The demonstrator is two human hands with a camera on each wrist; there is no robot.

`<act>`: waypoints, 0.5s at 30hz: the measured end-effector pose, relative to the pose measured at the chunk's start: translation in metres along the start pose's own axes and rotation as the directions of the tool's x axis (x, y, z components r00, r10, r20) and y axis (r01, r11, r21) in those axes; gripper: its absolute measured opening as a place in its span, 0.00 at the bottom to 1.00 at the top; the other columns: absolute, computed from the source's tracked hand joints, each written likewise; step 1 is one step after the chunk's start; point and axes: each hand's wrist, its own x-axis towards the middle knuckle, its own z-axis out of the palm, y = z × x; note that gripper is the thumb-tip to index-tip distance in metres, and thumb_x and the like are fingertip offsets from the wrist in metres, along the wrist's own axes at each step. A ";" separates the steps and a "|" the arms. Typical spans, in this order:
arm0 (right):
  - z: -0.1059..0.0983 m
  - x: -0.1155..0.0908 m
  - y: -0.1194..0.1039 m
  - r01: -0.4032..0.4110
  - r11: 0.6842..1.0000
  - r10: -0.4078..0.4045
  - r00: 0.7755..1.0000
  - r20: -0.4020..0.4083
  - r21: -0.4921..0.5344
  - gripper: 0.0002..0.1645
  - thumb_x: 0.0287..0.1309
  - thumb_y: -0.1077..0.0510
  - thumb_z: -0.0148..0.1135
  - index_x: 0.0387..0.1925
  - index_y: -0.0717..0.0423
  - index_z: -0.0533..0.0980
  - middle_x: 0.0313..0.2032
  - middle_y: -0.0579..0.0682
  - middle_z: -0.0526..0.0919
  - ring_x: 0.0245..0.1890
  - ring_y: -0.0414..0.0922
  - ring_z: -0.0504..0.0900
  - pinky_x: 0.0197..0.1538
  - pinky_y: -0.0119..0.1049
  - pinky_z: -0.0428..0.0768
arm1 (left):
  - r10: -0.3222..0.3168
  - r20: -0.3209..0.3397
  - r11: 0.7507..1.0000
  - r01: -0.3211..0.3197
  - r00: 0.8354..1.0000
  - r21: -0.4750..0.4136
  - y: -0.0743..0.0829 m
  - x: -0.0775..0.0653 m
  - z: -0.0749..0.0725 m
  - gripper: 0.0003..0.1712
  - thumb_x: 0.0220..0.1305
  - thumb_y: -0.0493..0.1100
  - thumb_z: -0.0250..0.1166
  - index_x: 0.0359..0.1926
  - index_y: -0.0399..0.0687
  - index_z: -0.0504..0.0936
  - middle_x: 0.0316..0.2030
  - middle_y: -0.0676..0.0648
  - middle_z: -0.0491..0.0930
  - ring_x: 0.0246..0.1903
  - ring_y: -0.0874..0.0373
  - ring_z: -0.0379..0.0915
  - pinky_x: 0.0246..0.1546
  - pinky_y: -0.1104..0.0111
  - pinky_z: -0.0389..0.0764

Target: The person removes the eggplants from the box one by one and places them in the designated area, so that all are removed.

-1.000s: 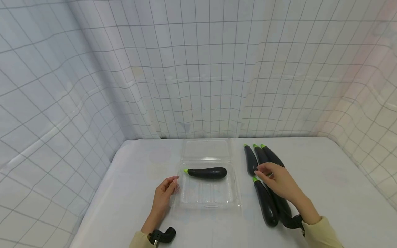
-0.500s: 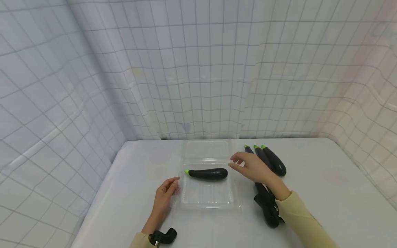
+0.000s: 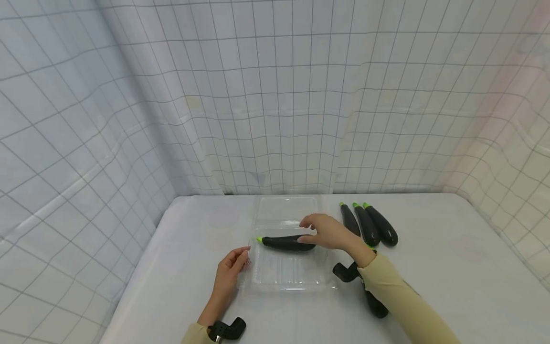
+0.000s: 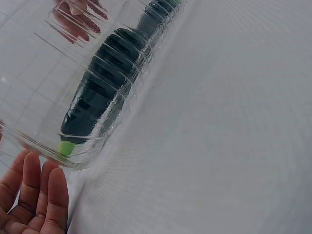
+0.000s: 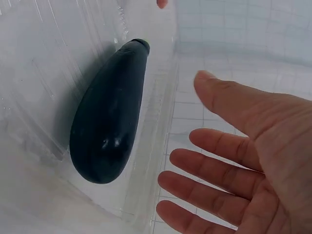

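Observation:
A dark eggplant (image 3: 281, 242) with a green stem tip lies across the back part of a clear plastic clamshell container (image 3: 285, 274), whose lid (image 3: 288, 209) is folded back flat. At the container's left edge, my left hand (image 3: 228, 272) pinches the rim between thumb and fingers. My right hand (image 3: 330, 233) hovers over the eggplant's thick right end, fingers spread and loosely bent. In the right wrist view, a gap shows between that hand (image 5: 243, 161) and the eggplant (image 5: 109, 117). Through the container wall, the left wrist view shows the eggplant (image 4: 97, 87) beside my left fingers (image 4: 57, 195).
To the right of the container lie several more eggplants: a group at the back (image 3: 380, 224), and at least one nearer the front (image 3: 375, 303), partly hidden by my right sleeve (image 3: 399, 296). A white gridded curtain (image 3: 266, 119) encloses the white table (image 3: 451, 267) on three sides.
My right hand has moved left from the loose eggplants to above the one in the container, carrying nothing. My left hand has stayed at the container's edge.

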 end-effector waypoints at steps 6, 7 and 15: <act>0.011 0.007 -0.006 -0.001 1.000 0.002 0.999 0.054 -0.008 0.29 0.53 0.51 0.70 0.52 0.63 0.76 0.49 0.56 0.79 0.50 0.53 0.76 0.51 0.46 0.72 | 0.005 -0.003 1.000 -0.005 1.000 -0.004 0.003 -0.002 0.000 0.17 0.70 0.40 0.57 0.53 0.30 0.76 0.39 0.36 0.76 0.36 0.59 0.69 0.40 0.69 0.73; 0.013 0.008 -0.007 -0.005 1.000 0.006 0.998 0.058 -0.012 0.29 0.52 0.51 0.71 0.53 0.63 0.76 0.49 0.56 0.79 0.50 0.53 0.75 0.52 0.46 0.72 | 0.005 -0.003 1.000 -0.005 1.000 -0.005 0.002 -0.002 0.000 0.17 0.70 0.40 0.57 0.53 0.30 0.76 0.39 0.36 0.76 0.36 0.59 0.69 0.40 0.69 0.73; 0.023 0.018 -0.010 -0.028 0.985 0.039 0.997 0.065 -0.172 0.29 0.50 0.48 0.72 0.52 0.58 0.77 0.48 0.52 0.80 0.50 0.50 0.77 0.51 0.45 0.72 | 0.006 0.002 1.000 -0.006 1.000 -0.004 0.002 -0.002 0.000 0.18 0.70 0.40 0.57 0.53 0.29 0.76 0.39 0.36 0.76 0.38 0.55 0.70 0.41 0.68 0.73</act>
